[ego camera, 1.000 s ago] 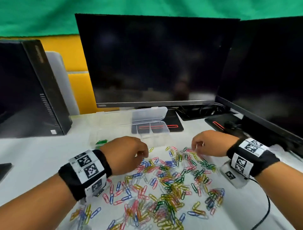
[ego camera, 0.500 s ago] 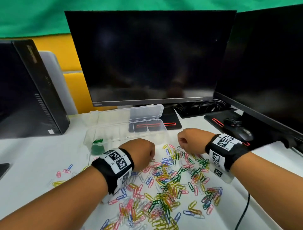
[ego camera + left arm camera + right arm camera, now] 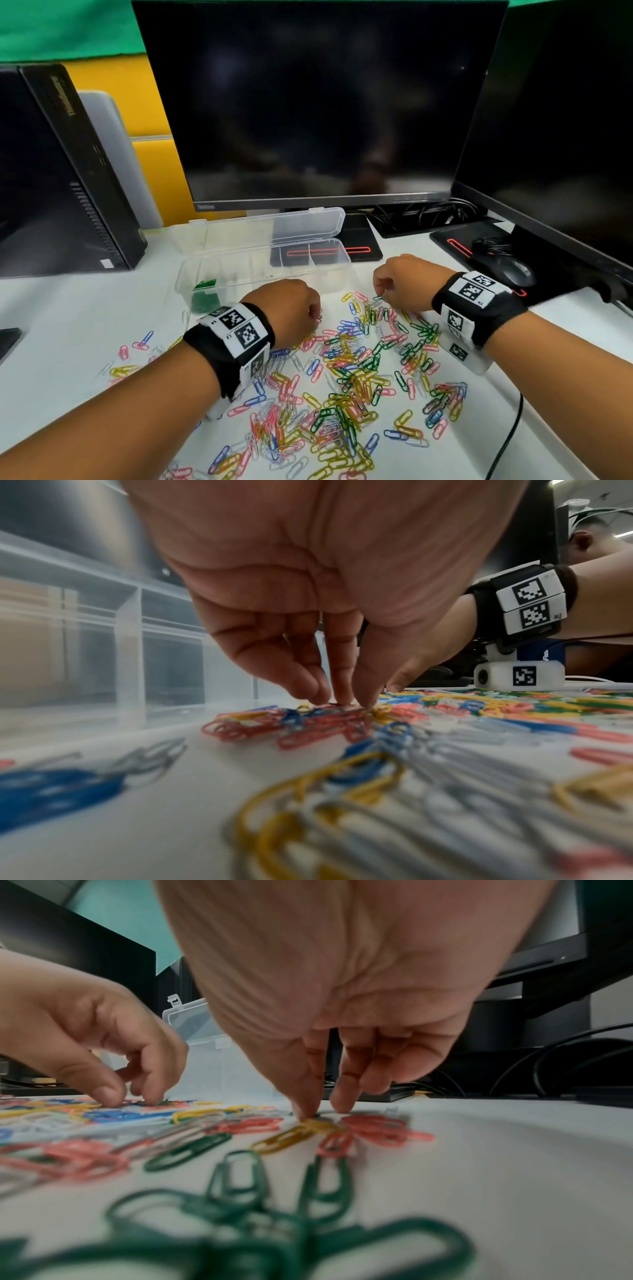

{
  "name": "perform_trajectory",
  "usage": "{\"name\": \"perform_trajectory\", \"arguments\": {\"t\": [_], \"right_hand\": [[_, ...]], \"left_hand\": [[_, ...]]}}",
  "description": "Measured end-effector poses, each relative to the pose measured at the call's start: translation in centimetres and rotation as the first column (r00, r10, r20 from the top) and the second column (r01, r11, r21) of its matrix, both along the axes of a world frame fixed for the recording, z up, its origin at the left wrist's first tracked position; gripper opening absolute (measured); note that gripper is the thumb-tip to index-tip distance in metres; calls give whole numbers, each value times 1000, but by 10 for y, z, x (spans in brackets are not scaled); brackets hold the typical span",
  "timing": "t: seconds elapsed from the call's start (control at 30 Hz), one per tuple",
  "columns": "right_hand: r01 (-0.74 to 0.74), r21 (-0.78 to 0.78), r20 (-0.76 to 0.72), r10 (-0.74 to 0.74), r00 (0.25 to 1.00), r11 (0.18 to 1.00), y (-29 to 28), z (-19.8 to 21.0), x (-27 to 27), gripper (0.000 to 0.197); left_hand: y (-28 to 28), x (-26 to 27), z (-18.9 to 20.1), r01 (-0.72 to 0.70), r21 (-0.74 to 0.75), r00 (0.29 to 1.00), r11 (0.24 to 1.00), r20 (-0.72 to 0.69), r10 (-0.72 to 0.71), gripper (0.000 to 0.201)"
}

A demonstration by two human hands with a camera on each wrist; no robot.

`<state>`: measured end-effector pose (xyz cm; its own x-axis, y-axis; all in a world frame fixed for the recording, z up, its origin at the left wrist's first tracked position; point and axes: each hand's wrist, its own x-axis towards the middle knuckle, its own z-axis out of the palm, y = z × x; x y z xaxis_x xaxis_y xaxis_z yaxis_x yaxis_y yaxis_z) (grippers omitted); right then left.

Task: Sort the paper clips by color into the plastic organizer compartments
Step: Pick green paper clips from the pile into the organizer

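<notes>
1. Head view: left hand (image 3: 291, 308) and right hand (image 3: 406, 281), fingers curled down, work the paper clips (image 3: 346, 377) just in front of the organizer (image 3: 263, 270).
2. Left wrist view: bunched fingertips (image 3: 339, 696) touch red clips — grip unclear.
3. Right wrist view: thumb and fingertips (image 3: 308, 1110) narrowly parted, touching a yellow clip (image 3: 294, 1137) — grip unclear.

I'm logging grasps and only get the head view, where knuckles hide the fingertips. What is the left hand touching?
Observer: In the left wrist view, the left hand bunches its fingertips onto pink clips at the pile's edge.
Operator: And the right hand?
Observer: Its thumb and forefinger tips are down, slightly apart, at a yellow clip.
Operator: Anything lifted?
Observer: No; neither wrist view shows a clip raised off the table.
</notes>
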<state>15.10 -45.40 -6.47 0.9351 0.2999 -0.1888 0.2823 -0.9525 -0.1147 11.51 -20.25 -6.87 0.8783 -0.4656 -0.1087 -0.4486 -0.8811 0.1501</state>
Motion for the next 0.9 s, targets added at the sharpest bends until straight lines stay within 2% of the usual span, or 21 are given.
{"name": "perform_trajectory", "arguments": {"t": [0.2, 0.3, 0.4, 0.53, 0.6, 0.7, 0.8, 0.9], "right_hand": [[11, -7, -7, -11, 1000, 1000, 2, -1, -2, 13], [40, 76, 51, -44, 998, 996, 2, 2, -3, 10], [18, 153, 103, -34, 994, 988, 3, 5, -6, 8], [19, 164, 71, -31, 997, 986, 5, 5, -5, 20], [39, 167, 58, -49, 997, 985, 6, 5, -4, 23], [46, 159, -43, -40, 998, 986, 8, 8, -8, 20], [4, 153, -74, 8, 997, 988, 8, 8, -11, 9], [-49, 119, -95, 61, 994, 992, 9, 7, -12, 15]], "left_hand": [[0, -1, -2, -15, 33, 999, 999, 31, 14, 16], [2, 3, -1, -76, -7, 993, 997, 94, 76, 17], [3, 7, -2, -99, -10, 994, 995, 36, 100, 24], [2, 3, -2, -6, 40, 1000, 999, -3, 6, 26], [1, 1, 0, -6, 20, 1000, 1000, 7, 6, 22], [1, 0, 1, -16, 4, 999, 1000, 38, 16, 16], [-1, -4, 3, -21, -22, 998, 1000, 63, 23, 9], [-3, -9, 9, -6, -65, 998, 998, 58, 10, 3]]}}
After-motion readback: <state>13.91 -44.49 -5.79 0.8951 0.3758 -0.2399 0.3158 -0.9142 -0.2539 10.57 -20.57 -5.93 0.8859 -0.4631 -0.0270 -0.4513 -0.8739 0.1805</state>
